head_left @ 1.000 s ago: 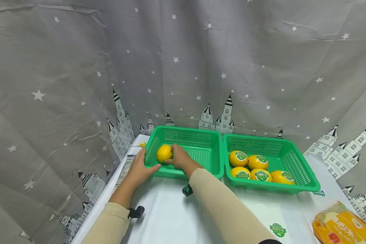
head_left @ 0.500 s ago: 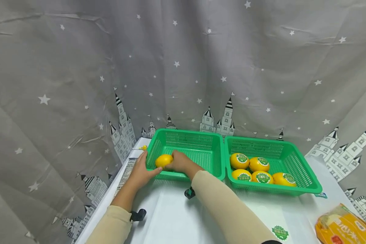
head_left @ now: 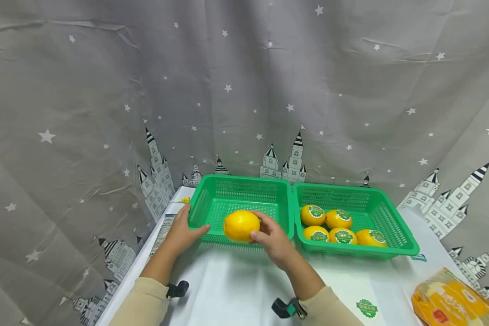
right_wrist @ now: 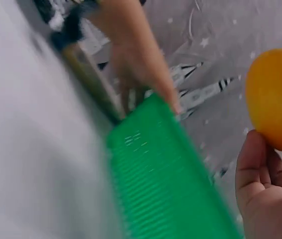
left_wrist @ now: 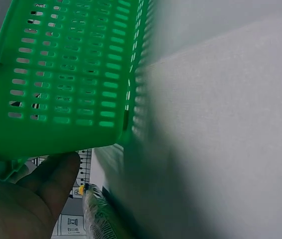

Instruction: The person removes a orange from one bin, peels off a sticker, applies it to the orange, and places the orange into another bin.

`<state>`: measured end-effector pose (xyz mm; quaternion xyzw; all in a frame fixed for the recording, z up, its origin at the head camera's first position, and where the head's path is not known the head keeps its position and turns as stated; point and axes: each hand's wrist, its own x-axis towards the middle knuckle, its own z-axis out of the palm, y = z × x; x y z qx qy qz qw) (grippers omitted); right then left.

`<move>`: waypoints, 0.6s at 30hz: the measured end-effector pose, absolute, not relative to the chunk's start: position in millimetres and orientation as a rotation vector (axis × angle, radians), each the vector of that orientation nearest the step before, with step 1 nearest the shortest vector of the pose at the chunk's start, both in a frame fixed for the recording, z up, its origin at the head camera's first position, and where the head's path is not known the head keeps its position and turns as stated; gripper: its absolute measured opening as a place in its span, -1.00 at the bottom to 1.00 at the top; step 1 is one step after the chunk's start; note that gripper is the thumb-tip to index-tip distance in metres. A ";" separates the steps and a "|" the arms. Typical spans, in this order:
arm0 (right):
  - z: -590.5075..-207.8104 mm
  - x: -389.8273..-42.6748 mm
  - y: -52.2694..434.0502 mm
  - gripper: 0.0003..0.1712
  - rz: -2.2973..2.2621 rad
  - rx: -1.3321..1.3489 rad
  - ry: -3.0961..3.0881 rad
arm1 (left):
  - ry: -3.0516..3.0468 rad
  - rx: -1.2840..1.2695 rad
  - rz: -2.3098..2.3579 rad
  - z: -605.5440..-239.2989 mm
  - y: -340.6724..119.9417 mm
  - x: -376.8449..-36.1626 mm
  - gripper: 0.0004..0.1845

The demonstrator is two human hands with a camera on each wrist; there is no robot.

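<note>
My right hand (head_left: 269, 236) grips a plain yellow lemon (head_left: 241, 225) and holds it above the front rim of the left green basket (head_left: 244, 188); the lemon (right_wrist: 274, 97) fills the top right of the right wrist view above my thumb. My left hand (head_left: 183, 230) holds the near left corner of that basket (left_wrist: 66, 79), thumb along the front wall. The basket's floor looks bare. The right green basket (head_left: 391, 224) holds several yellow lemons (head_left: 334, 224) with round green stickers.
A white table (head_left: 236, 290) carries both baskets, backed by a grey star-and-castle curtain (head_left: 244, 90). A yellow plastic packet (head_left: 452, 299) lies at the front right, a loose green sticker (head_left: 366, 308) on the table near it. A printed strip (head_left: 163, 228) lies along the left edge.
My right hand has lifted the lemon out of the left basket's near left corner and drawn it back toward me and to the right. The left hand has stayed on the basket corner.
</note>
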<state>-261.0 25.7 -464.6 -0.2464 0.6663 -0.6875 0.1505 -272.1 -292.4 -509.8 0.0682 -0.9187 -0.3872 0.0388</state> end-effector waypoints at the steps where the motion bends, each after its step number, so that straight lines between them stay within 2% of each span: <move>1: -472.5 -249.6 36.4 -0.31 -1.991 -0.682 1.901 | -2.821 0.204 -1.183 -509.6 -293.0 -272.3 0.26; 4: -503.9 -226.2 63.4 -0.29 -1.961 -0.553 1.966 | -2.834 0.189 -1.157 -508.4 -294.8 -272.7 0.26; 8: -540.8 -211.4 96.4 -0.29 -1.815 -0.320 2.116 | -2.868 0.179 -1.080 -510.1 -294.1 -271.4 0.29; 14: -560.0 -207.9 125.8 -0.37 -1.666 -0.181 2.108 | -2.927 0.177 -0.921 -505.2 -288.7 -269.9 0.30; 16: -561.5 -209.6 127.1 -0.38 -1.649 -0.183 2.107 | -2.918 0.172 -0.779 -498.0 -283.5 -265.2 0.26; 18: -562.3 -210.4 126.6 -0.35 -1.637 -0.178 2.118 | -2.848 0.164 -0.654 -488.8 -270.9 -256.0 0.09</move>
